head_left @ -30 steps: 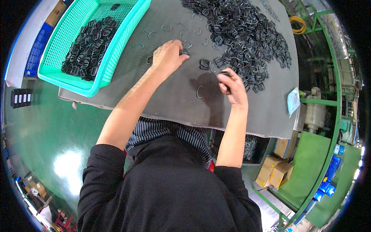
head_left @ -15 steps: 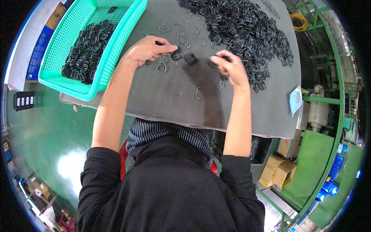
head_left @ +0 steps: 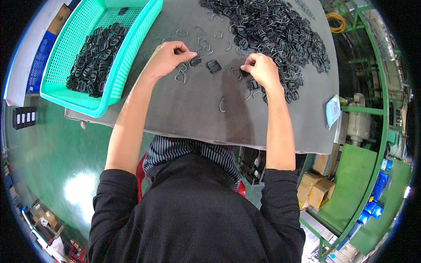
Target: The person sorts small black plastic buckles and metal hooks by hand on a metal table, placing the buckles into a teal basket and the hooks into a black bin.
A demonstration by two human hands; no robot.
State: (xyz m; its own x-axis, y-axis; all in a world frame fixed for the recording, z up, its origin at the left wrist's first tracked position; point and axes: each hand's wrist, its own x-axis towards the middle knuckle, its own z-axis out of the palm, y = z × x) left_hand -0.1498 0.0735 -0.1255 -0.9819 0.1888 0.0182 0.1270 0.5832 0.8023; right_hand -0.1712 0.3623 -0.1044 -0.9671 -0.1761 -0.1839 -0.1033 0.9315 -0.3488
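My left hand (head_left: 169, 59) is closed, thumb and fingers pinching a small black plastic buckle (head_left: 196, 62) just above the tabletop. Another black buckle (head_left: 213, 66) lies right of it, apart from both hands. My right hand (head_left: 264, 71) is at the near-left edge of a big pile of black buckles (head_left: 280, 37); its thumb and fingertips are pinched on a dark piece that looks like a buckle (head_left: 244, 73), partly hidden. Bent metal wire rings (head_left: 180, 77) lie scattered around my left hand, and one wire ring (head_left: 236, 72) is beside my right fingertips.
A green perforated basket (head_left: 109, 94) with several black buckles in it stands at the left of the grey-covered table (head_left: 188, 118). A light blue packet (head_left: 333, 112) lies at the table's right edge. Cardboard boxes (head_left: 315, 190) stand below, at the right.
My right hand has shifted a little right toward the pile, and its fingers have closed on a dark piece. My left hand keeps its buckle, tilted differently now.
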